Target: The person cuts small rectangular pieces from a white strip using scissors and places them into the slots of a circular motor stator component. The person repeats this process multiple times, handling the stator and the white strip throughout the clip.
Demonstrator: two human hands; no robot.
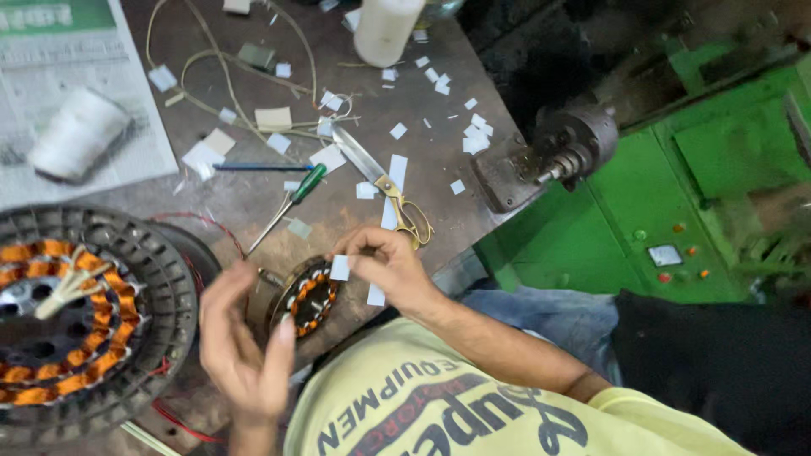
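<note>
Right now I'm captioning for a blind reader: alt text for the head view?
The right hand presses a white paper slip into a small copper-wound stator while the left hand hovers beside it; scissors and a screwdriver lie on the workbench.

A small round copper-wound stator (308, 295) sits at the near edge of the brown metal workbench (253, 190), between the left hand (245, 350) and the right hand (384, 266). A large ribbed round stator (76, 321) lies left of it. Behind lie a green-handled screwdriver (291, 198) and brass-handled scissors (380, 181). A white thread spool (76, 135) rests on newspaper (51, 59) at far left. A green machine (667, 211) stands right of the bench.
</note>
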